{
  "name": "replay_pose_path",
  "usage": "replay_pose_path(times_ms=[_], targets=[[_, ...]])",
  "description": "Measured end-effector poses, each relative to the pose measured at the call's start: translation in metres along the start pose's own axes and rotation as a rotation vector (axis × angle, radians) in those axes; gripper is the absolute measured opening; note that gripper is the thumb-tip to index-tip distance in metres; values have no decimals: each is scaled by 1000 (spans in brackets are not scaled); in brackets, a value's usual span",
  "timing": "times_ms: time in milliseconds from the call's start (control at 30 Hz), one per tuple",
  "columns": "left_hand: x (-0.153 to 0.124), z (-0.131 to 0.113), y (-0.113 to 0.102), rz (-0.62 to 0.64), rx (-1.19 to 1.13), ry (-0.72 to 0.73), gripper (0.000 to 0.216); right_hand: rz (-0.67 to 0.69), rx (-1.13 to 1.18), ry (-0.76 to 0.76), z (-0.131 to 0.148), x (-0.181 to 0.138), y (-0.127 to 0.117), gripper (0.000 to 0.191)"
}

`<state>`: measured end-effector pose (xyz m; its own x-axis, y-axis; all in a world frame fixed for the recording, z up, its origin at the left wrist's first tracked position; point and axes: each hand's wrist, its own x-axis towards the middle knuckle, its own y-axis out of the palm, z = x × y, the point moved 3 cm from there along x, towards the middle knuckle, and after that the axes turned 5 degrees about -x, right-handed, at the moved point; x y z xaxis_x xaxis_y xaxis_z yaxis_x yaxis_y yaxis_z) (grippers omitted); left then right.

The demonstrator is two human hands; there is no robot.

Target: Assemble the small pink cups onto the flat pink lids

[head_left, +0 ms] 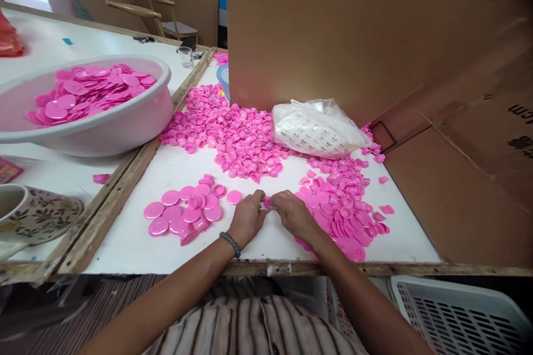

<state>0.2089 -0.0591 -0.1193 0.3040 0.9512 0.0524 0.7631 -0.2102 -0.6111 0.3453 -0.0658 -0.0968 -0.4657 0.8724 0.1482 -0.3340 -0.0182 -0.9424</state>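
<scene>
Both hands meet low over the white table around one small pink plastic piece [267, 202]. My left hand [249, 216], with a beaded bracelet at its wrist, pinches the piece from the left. My right hand [293, 212] grips it from the right, and the fingers cover most of it. A single pink disc [234, 197] lies just left of my left hand. Farther left is a loose group of pink discs and small cups [191, 214]. By my right hand spreads a pile of pink discs [337, 216], with small pink cups heaped behind it.
A large heap of small pink cups [245, 138] covers the table's back. A white plastic bag [320, 132] rests on it, before a tall cardboard wall [333, 28]. At left stand a basin [125, 136] of pink discs and a floral mug [50, 215]. A crate [458, 288] sits below right.
</scene>
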Motion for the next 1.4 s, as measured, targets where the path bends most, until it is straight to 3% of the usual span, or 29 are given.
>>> replay_pose_path(times_ms=[267,700,933,1033,1233,1333,1400], targets=[[-2,2,4,-10,-6,29,25,-216,54,105,-9,-5,6,24],[4,-2,4,-1,20,1,19,76,-172,65,-8,2,10,27],[5,1,6,-8,31,-5,22,81,-241,47,-4,9,9,25],[4,2,3,-21,-8,9,25,36,-45,157,-11,10,7,20],[0,0,-8,28,-185,6,13,80,762,545,-19,0,19,18],[0,0,-8,90,-306,-109,9,39,789,543,-13,-8,15,27],[2,1,-6,105,-396,-223,14,-5,665,431,-8,-12,9,27]])
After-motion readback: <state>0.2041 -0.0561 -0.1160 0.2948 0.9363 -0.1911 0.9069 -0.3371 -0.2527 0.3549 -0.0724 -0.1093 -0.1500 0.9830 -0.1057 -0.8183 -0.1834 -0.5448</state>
